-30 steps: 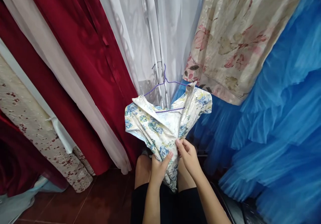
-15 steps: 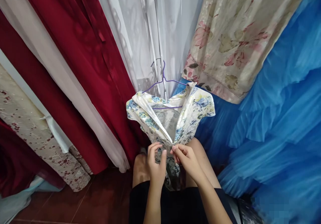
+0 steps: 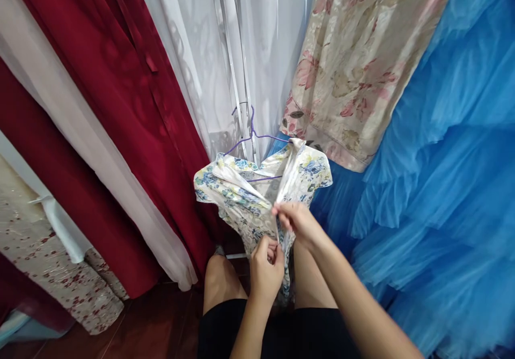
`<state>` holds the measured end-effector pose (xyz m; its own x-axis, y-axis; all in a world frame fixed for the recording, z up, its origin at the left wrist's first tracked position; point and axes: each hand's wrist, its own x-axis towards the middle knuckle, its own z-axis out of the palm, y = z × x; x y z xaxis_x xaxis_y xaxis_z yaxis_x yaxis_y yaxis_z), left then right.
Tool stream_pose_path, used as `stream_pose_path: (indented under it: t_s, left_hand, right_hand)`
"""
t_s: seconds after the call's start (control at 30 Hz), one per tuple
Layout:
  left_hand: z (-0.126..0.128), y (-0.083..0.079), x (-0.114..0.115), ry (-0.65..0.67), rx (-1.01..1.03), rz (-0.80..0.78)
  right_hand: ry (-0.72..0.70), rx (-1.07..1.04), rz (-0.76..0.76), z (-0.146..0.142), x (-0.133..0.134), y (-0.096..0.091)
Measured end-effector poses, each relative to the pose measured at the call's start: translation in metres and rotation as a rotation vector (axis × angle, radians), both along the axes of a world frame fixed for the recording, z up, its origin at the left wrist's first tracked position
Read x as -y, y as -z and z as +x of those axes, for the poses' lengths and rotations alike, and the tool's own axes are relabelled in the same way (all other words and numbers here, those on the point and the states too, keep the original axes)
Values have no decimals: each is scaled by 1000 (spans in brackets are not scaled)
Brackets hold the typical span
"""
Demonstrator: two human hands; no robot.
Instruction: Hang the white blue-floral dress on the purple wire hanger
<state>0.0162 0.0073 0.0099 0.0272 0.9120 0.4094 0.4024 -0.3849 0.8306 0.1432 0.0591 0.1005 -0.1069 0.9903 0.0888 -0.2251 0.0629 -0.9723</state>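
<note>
A white dress [image 3: 249,209] with blue and yellow flowers hangs on a purple hanger [image 3: 252,133], its V-shaped zip opening facing me and its lower part between my knees. At the bottom of that opening, my right hand [image 3: 295,220] pinches the zipper pull, which its fingers cover. Lower down, the fingers of my left hand [image 3: 267,262] are closed on the dress fabric beside the zip. The zip line [image 3: 277,230] runs taut between both hands.
Red gowns [image 3: 120,107] hang at the left and a white one [image 3: 193,53] behind the hanger. On the right are a beige floral skirt [image 3: 346,74] and a blue ruffled gown [image 3: 438,198]. Dark red tiles [image 3: 148,321] cover the floor.
My right hand has moved up with the zipper pull, and the opening is shorter. My left hand has moved lower and closed on the fabric. The view has shifted slightly right.
</note>
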Motion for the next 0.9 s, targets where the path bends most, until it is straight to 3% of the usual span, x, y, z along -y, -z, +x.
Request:
stream_pose_path:
  t_s: [0.17,0.27,0.33,0.4,0.53,0.6,0.67,0.77,0.83,0.9]
  left_hand:
    - [-5,-9,-6,39,-299,21]
    - [-11,-13,-11,144,-450,9]
    - [-19,-24,-18,233,-454,-19]
    - [-29,-48,-32,243,-333,1]
    - [-44,-128,-72,47,-65,308]
    - [-42,-165,-91,52,-146,449]
    - [-36,-189,-105,85,-284,520]
    - [-34,-207,-120,75,-342,585]
    - [-50,-213,-134,-24,-204,613]
    - [-79,-215,-156,-173,42,586]
  right_hand:
    - [50,27,115,2,-69,-109]
    - [112,53,198,-5,-75,-132]
    - [129,88,253,-8,-68,-126]
    - [97,121,280,-8,-59,-115]
    - [30,157,317,-4,-49,-102]
    - [15,198,370,-3,-49,-102]
    - [46,273,428,-4,-53,-99]
    - [210,530,520,-7,-65,-77]
    - [261,764,537,-10,-72,-54]
    - [213,919,520,-11,-73,-30]
